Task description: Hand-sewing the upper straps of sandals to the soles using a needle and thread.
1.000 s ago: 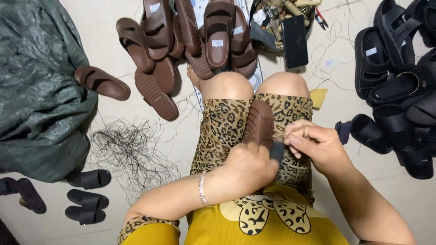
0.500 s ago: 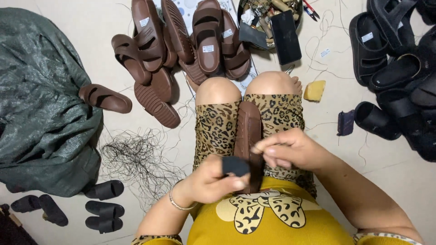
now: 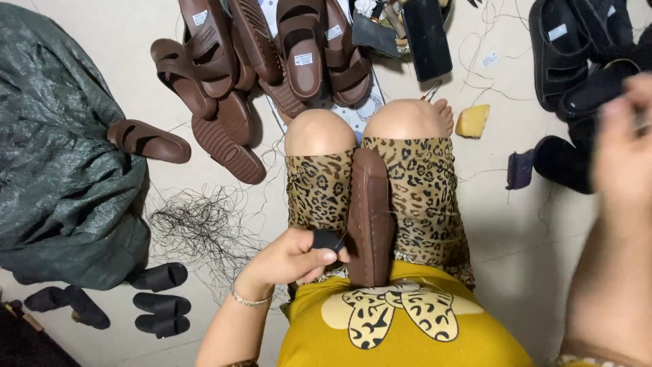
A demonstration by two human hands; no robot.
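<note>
Sole (image 3: 370,217) lies on my lap, strap unattached; left hand (image 3: 292,261) pinches black piece (image 3: 327,240); right hand (image 3: 621,146), three o'clock, blurred, grip unclear.

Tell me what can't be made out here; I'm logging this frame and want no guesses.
- Right hand: motion-blurred in the head view; any grip unreadable.
- Small black piece: left hand fingers cover much of it.
- Brown rubber sandal on lap: only its sole side shows.
- Black sandals: cut off by the right edge.

One brown sole (image 3: 370,217) on her lap, three small black straps (image 3: 159,276) on the floor left of her fingers, one yellow sponge (image 3: 472,121), one green sack (image 3: 54,163)
</note>
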